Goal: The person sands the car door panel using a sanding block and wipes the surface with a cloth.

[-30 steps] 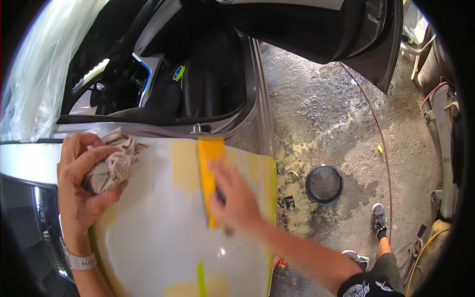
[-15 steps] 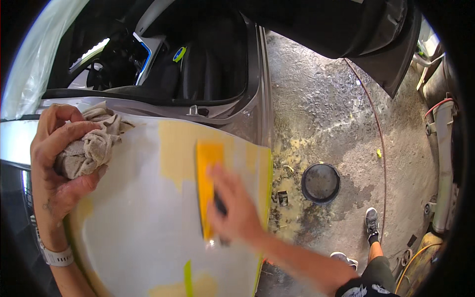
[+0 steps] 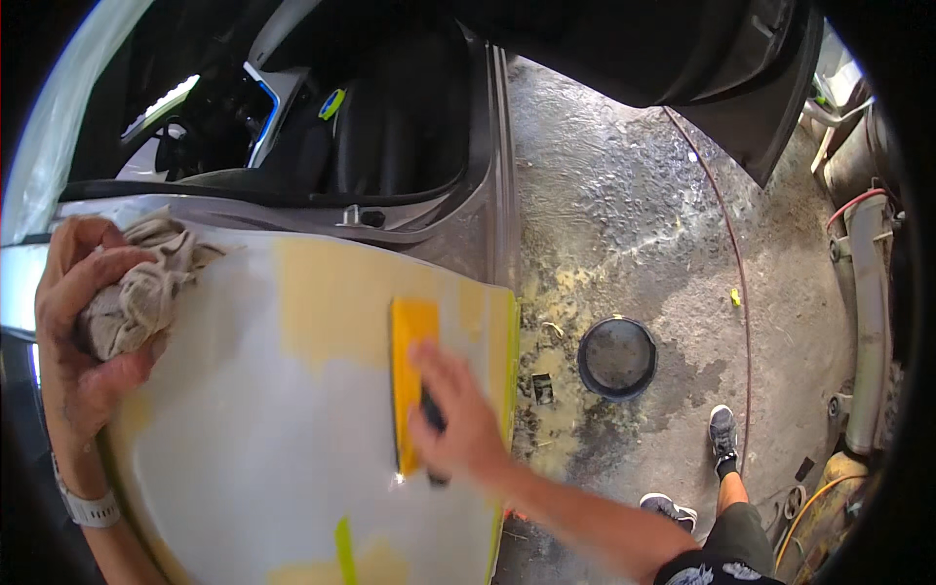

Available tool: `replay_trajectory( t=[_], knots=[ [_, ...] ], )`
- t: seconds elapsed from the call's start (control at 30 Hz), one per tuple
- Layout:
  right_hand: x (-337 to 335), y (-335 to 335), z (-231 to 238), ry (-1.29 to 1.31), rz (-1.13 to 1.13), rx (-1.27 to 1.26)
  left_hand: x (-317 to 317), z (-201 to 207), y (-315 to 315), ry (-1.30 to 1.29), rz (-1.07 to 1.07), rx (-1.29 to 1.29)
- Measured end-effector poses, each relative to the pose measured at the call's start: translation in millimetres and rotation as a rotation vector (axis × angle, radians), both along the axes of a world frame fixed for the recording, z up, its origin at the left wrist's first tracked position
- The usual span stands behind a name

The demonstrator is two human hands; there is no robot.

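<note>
My right hand (image 3: 460, 421) is closed on a long yellow sanding block (image 3: 413, 327) with a dark handle. The block lies lengthwise on a whitish car body panel (image 3: 263, 439) that has tan-yellow patches, near its right side. In my left hand (image 3: 83, 322) is a crumpled beige rag (image 3: 136, 297), gripped between thumb and fingers at the panel's upper left. The face of the block against the panel is hidden.
Beyond the panel is the car's open door frame (image 3: 502, 175), with a dark door (image 3: 731, 127) swung out. A round black pan (image 3: 617, 359) lies on the wet, stained floor, near a thin hose (image 3: 738, 253). My shoe (image 3: 722, 434) stands beside the hose.
The sanding block has slid a little to the right across the panel with my right hand. My left hand keeps its hold on the rag. The whole view has shifted slightly.
</note>
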State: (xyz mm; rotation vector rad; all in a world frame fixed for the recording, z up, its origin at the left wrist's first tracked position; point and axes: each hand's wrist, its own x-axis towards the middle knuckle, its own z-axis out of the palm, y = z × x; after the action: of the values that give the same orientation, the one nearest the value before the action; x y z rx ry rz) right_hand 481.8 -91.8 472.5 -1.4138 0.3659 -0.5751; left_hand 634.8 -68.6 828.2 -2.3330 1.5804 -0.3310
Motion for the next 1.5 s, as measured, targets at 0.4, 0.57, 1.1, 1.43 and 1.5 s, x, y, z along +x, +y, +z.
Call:
replay_trajectory(
  t=[0.4, 0.57, 1.1, 1.43, 1.5],
  knots=[
    [63.8, -62.0, -58.5, 0.119, -0.066, -0.022, -0.7, 3.7, 4.5, -0.061, 0.021, 0.036],
    [-1.5, -1.1, 12.3, -0.028, 0.04, 0.004, 1.5, 4.8, 14.2, -0.112, 0.039, 0.032],
    [-0.5, -3.2, 1.8, 0.001, 0.062, 0.043, -6.0, 12.6, 10.0, -0.071, 0.114, 0.074],
    [13.9, -12.5, -19.0, -0.037, 0.003, 0.023, -5.6, 28.0, 11.8, 0.06, 0.096, 0.206],
    [-9.5, 0.0, -4.4, -0.021, 0.077, 0.114, -5.2, 33.6, 14.9, 0.083, 0.11, 0.208]
  ],
)
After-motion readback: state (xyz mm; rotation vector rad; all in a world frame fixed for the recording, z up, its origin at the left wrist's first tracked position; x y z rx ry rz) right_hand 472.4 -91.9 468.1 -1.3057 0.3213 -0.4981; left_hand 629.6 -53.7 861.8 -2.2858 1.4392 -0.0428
